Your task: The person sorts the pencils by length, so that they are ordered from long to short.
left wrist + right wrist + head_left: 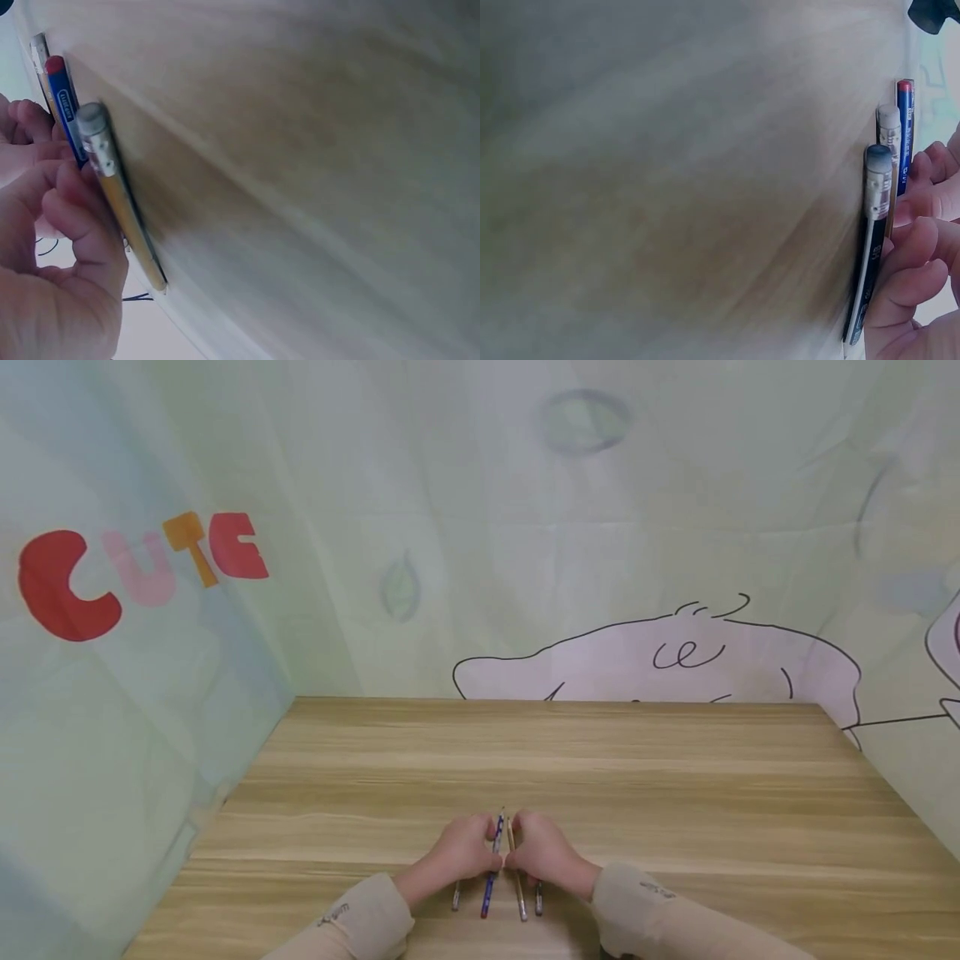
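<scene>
My left hand (468,846) bends its thumb and fingers at a blue pencil (489,893) with a red end, pinching it midway. Close beside it, my right hand (543,852) pinches a yellow pencil (520,893) with a pale eraser. Both pencils lean together at their far ends. Under the left hand lies another yellow pencil (126,210) with a grey eraser, flat on the table. A black pencil (871,255) with a metal ferrule and dark eraser lies beneath the right hand. The hands hide the middles of the pencils.
The wood-grain table (570,760) reaches back to a pale printed cloth (360,485) along its far and left sides. Coloured letters (71,585) and a line-drawn animal (675,660) are printed on the cloth. Light sleeves (382,910) cover both forearms.
</scene>
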The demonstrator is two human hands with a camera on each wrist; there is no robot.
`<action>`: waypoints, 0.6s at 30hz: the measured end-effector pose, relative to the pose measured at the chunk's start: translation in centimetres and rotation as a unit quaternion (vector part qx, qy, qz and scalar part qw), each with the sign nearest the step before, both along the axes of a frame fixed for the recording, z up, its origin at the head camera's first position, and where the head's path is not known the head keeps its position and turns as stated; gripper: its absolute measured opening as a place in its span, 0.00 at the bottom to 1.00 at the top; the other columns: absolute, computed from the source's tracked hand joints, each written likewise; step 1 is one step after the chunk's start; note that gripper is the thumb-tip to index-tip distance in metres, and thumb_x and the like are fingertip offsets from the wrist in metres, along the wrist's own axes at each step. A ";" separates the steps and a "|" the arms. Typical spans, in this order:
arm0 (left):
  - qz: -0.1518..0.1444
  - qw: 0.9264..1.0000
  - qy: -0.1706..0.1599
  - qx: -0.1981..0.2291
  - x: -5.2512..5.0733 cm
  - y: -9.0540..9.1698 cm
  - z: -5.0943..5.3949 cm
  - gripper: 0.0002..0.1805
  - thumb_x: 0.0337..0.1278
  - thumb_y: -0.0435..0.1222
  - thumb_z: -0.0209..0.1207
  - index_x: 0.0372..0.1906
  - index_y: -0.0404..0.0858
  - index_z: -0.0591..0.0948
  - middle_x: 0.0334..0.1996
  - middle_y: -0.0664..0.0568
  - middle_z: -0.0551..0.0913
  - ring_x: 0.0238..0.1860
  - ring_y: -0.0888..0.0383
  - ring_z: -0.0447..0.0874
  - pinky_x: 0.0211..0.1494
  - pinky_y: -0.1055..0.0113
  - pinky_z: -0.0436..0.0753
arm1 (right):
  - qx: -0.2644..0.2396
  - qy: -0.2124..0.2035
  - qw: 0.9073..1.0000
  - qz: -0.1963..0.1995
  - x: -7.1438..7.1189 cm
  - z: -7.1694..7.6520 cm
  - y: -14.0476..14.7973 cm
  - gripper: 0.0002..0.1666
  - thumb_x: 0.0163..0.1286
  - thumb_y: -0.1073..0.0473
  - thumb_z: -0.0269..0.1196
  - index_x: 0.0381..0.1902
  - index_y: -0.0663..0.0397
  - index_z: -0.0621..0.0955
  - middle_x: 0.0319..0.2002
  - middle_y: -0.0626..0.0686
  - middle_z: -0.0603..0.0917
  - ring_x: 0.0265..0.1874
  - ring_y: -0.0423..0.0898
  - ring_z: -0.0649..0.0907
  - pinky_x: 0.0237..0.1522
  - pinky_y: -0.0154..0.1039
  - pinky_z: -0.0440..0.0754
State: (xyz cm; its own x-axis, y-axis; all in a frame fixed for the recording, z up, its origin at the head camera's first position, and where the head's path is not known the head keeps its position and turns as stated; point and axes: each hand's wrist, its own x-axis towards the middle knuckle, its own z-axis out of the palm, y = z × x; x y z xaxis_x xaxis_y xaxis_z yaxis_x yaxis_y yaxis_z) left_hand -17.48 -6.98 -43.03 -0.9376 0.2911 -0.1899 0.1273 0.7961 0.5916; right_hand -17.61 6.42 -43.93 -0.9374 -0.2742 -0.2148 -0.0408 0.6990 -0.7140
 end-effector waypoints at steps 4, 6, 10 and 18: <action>-0.006 1.000 0.001 0.000 0.0 -0.1 0.1 0.14 0.32 0.31 0.66 0.28 0.35 0.73 0.17 0.53 0.72 0.15 0.61 0.69 0.17 0.73 0.70 | 0.008 -0.003 1.000 -0.002 0.0 0.2 -0.2 0.26 0.45 0.69 0.65 0.44 0.69 0.71 0.20 0.52 0.74 0.07 0.40 0.73 0.10 0.31 0.74; -0.007 1.000 -0.001 0.000 0.0 -0.1 0.1 0.14 0.32 0.32 0.66 0.28 0.35 0.73 0.17 0.53 0.72 0.16 0.61 0.69 0.18 0.73 0.70 | 0.012 -0.008 1.000 -0.003 0.0 0.2 -0.2 0.26 0.45 0.69 0.66 0.44 0.68 0.71 0.19 0.52 0.74 0.07 0.40 0.73 0.10 0.31 0.73; -0.005 1.000 -0.010 0.000 0.0 -0.1 0.3 0.15 0.33 0.33 0.66 0.30 0.35 0.74 0.18 0.53 0.73 0.16 0.61 0.70 0.18 0.72 0.71 | 0.013 -0.008 1.000 -0.003 -0.1 0.2 -0.2 0.26 0.44 0.68 0.66 0.44 0.68 0.71 0.20 0.52 0.74 0.07 0.40 0.72 0.10 0.30 0.73; 0.000 1.000 -0.013 0.003 0.1 -0.2 0.7 0.14 0.35 0.34 0.65 0.31 0.36 0.74 0.19 0.53 0.73 0.17 0.61 0.69 0.19 0.72 0.70 | -0.026 -0.002 1.000 0.001 0.0 0.2 0.3 0.25 0.45 0.67 0.65 0.42 0.67 0.71 0.19 0.52 0.74 0.07 0.39 0.71 0.08 0.30 0.71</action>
